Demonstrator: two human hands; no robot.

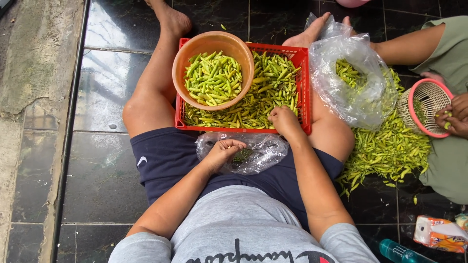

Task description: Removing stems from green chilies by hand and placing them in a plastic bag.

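Because you sit with everything on your legs, watch these points:
Left hand (223, 151): clenched over the small plastic bag (253, 153) on your lap; what it grips, you cannot tell. The bag may slide off.
Right hand (284, 120): fingers curled down into the chillies (263, 104) in the red crate (242, 129); whether it holds one is not visible.
Orange bowl (213, 69): it rests on the crate's far corner; a leg move could tip it.
Big bag (348, 80): open beside the floor pile (387, 148), could spill.

Soft daylight, sharp focus, glossy glare
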